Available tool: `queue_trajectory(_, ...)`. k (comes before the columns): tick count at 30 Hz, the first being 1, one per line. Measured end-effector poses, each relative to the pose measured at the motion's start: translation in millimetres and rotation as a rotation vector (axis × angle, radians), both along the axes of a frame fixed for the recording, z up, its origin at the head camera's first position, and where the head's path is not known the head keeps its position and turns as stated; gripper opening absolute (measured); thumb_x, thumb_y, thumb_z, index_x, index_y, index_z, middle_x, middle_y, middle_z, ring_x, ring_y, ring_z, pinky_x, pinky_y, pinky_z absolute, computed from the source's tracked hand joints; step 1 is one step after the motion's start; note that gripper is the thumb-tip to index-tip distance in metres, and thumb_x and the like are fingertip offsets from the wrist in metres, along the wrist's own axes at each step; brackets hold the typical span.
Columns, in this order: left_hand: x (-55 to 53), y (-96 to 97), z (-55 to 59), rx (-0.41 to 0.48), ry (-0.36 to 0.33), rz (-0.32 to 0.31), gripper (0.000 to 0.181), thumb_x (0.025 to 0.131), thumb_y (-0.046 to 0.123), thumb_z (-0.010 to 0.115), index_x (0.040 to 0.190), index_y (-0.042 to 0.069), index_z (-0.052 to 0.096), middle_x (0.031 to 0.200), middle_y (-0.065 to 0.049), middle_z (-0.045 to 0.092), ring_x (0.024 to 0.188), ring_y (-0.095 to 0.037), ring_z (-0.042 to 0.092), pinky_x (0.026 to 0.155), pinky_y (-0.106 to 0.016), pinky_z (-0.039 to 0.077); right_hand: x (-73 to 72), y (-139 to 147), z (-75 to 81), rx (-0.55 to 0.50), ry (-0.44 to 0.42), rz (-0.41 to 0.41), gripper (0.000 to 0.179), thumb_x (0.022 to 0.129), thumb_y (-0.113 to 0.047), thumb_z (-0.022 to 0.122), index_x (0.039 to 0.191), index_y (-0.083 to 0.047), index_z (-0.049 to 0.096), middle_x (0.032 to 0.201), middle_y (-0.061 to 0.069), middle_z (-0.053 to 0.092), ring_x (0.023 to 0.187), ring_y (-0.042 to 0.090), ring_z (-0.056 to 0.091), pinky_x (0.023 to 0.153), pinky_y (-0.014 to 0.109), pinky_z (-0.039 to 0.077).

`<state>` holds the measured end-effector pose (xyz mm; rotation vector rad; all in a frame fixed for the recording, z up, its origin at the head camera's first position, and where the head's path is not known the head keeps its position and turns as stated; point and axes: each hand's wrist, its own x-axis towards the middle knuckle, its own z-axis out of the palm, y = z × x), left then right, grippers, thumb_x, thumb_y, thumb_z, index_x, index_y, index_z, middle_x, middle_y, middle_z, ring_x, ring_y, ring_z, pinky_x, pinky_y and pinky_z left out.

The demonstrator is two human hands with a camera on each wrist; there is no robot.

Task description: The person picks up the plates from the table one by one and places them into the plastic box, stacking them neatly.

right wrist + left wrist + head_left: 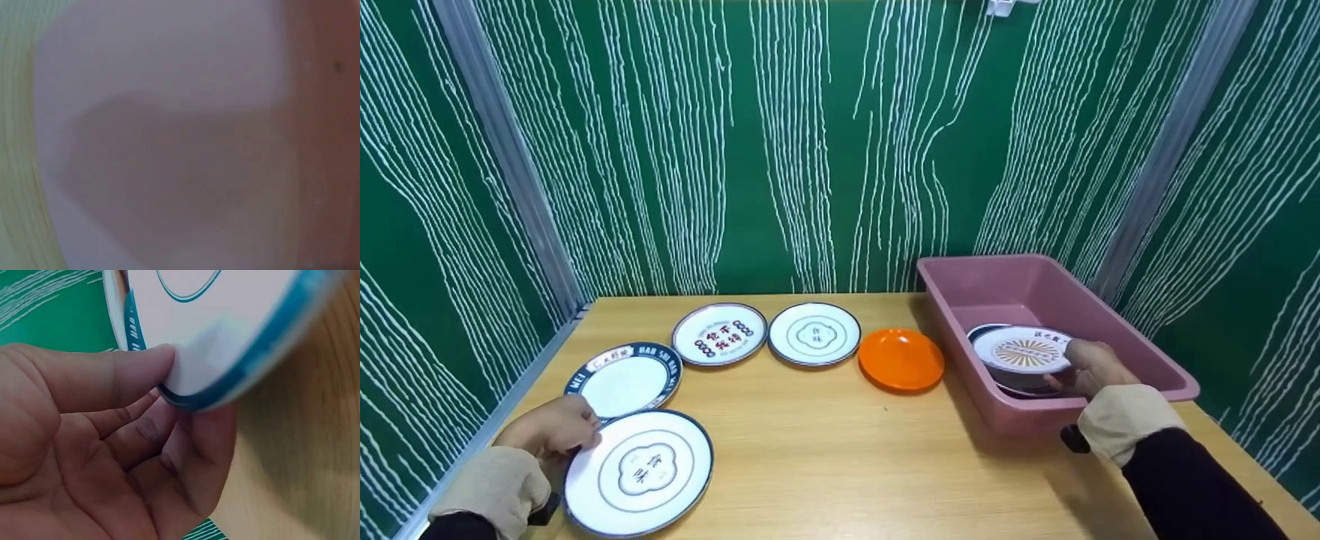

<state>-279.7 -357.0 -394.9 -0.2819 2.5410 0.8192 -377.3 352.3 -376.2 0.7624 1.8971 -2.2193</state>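
At the table's front left, my left hand (556,426) pinches the rim of a white plate (679,491) with a blue edge and dark characters in a flower-shaped outline. In the left wrist view its thumb (140,374) lies on the plate's face and the fingers curl underneath. My right hand (1099,367) reaches inside a pink plastic basin (997,281) and grips the right edge of a white plate (1005,352) with a gold sunburst. Other plates partly show beneath it. The right wrist view holds only the basin's wall (169,56), blurred, with that hand out of sight.
A dark-rimmed plate (622,386) lies just behind the left plate. Farther back are a plate with red characters (697,326), a white plate (787,337) with a grey emblem and an orange plate (900,360) near the basin. Green walls (885,150) enclose the wooden table (810,465).
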Motion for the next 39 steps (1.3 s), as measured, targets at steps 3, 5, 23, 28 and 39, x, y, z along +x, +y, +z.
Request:
queue_trajectory(3, 1.7, 4.9, 2.9, 0.019, 0.035, 0.017, 0.027, 0.098, 0.005, 0.061, 0.119, -0.011, 0.057, 0.099, -0.016, 0.057, 0.091, -0.029, 0.058, 0.071, -0.033, 0.049, -0.5, 3.2, 0.1, 0.007, -0.015, 0.103, 0.020, 0.100, 0.005, 0.029, 0.099, 0.003, 0.049, 0.064, 0.010, 0.063, 0.058, 0.020, 0.066, 0.056, 0.032, 0.061)
queue_trajectory(5, 3.6, 8.7, 5.2, 0.045, 0.059, 0.022, 0.028, 0.098, 0.005, 0.061, 0.120, -0.012, 0.057, 0.100, -0.017, 0.057, 0.091, -0.029, 0.058, 0.069, -0.033, 0.050, -1.0, 4.2, -0.4, 0.004, -0.018, 0.133, 0.022, 0.102, 0.002, 0.030, 0.096, 0.002, 0.052, 0.065, 0.010, 0.064, 0.059, 0.020, 0.066, 0.057, 0.032, 0.061)
queue_trajectory(23, 5.2, 19.9, 1.0, 0.186, 0.163, 0.086, 0.026, 0.099, 0.007, 0.060, 0.118, -0.010, 0.057, 0.098, -0.015, 0.055, 0.081, -0.024, 0.056, 0.069, -0.032, 0.051, -17.8, 16.8, -15.8, 0.092, -0.067, 0.168, 0.014, 0.101, -0.004, 0.040, 0.109, 0.007, 0.046, 0.075, 0.013, 0.064, 0.066, 0.021, 0.066, 0.063, 0.033, 0.062)
queue_trajectory(28, 2.5, 22.6, -0.3, 0.279, 0.163, 0.135, 0.025, 0.100, 0.007, 0.058, 0.117, -0.010, 0.056, 0.098, -0.014, 0.057, 0.079, -0.022, 0.058, 0.068, -0.030, 0.052, -22.3, 19.8, -17.7, 0.087, -0.097, 0.212, 0.018, 0.104, -0.010, 0.036, 0.108, 0.006, 0.045, 0.073, 0.010, 0.066, 0.066, 0.019, 0.068, 0.066, 0.034, 0.062)
queue_trajectory(39, -4.0, 34.6, -14.3, 0.521, 0.154, 0.200, 0.028, 0.102, 0.005, 0.054, 0.124, -0.011, 0.051, 0.094, -0.012, 0.060, 0.072, -0.017, 0.062, 0.065, -0.025, 0.058, -14.5, 14.4, -12.2, 0.048, -0.092, 0.172, 0.017, 0.104, -0.013, 0.038, 0.108, 0.003, 0.042, 0.074, 0.006, 0.063, 0.069, 0.016, 0.067, 0.077, 0.033, 0.062)
